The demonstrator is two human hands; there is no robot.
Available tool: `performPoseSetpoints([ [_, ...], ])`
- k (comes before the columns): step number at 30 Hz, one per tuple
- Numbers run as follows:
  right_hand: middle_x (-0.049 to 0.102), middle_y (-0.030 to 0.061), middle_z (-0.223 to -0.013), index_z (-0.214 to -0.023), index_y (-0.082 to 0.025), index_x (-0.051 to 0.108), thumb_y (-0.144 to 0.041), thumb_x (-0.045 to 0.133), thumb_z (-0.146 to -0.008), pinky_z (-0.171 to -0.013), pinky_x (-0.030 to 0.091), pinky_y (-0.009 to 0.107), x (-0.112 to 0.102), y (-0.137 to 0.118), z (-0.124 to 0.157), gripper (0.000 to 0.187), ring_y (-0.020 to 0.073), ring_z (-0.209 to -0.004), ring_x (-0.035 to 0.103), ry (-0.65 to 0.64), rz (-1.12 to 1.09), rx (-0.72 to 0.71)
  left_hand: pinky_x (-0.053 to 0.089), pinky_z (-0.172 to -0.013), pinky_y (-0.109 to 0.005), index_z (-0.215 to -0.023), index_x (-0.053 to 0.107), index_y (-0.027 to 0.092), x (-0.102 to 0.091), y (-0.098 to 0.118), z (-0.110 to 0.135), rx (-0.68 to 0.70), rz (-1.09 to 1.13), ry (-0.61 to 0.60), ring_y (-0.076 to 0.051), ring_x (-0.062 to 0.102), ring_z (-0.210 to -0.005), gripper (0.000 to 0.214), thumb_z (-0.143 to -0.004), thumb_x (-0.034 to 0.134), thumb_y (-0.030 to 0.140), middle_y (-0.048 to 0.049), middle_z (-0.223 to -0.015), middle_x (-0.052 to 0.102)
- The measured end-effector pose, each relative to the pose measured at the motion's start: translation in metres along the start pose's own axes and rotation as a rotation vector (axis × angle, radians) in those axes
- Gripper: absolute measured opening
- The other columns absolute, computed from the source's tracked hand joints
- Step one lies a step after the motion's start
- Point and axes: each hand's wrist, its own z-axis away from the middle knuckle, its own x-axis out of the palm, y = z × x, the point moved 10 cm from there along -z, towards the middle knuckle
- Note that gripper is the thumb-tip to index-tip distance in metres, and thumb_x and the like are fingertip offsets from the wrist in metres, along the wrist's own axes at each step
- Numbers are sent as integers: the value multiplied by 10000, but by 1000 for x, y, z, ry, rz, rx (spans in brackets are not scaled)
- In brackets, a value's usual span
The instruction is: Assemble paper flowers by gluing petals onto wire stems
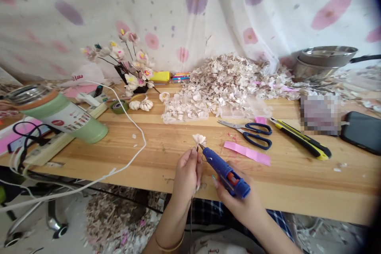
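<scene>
A: What are the hands doing, low in the middle of the frame?

B: The left hand (187, 176) is pinching a small paper flower (199, 139) by its thin stem, and the right hand (235, 202) is wrapped firmly around a blue hot glue gun (226, 172).

A: Is the nozzle touching the flower?

B: It's pointing at the flower's base from just beside it, but I can't tell whether they're touching (the spot is tiny and the fingers are crowding it).

A: What's lying nearby?

B: Scissors with dark blue handles (244, 135) and a pink paper strip (247, 153) are sitting just right of the glue gun on the wooden surface (297, 194). A clear plastic tray (184, 109) is holding pale petals farther up.

A: Anything hard to make out?

B: A pixelated patch (320, 114) is hiding something at right, and the frame's right edge is cutting off a phone (361, 131).
</scene>
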Motion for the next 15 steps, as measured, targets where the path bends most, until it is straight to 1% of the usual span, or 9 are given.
performPoseSetpoints([
  [5,446,-22,-670,-675,-204,419,-218,582,-813,-539,379,236,6,5,0,214,116,-584,457,-28,5,33,94,-270,-147,-596,446,184,1,1,3,-7,6,7,-24,173,-220,429,-792,591,537,108,-282,320],
  [10,444,-24,-660,-670,-209,409,-228,586,-815,-542,379,238,5,4,0,230,119,-583,457,-4,27,15,105,-267,-146,-599,454,184,2,0,3,-11,14,-3,-25,186,-225,421,-785,605,529,108,-299,329],
  [15,448,-26,-651,-666,-209,404,-243,585,-821,-524,371,235,4,3,0,240,113,-564,462,0,19,35,109,-258,-147,-601,462,182,-1,-2,1,-16,20,-5,-26,202,-215,416,-784,609,526,108,-300,337],
])
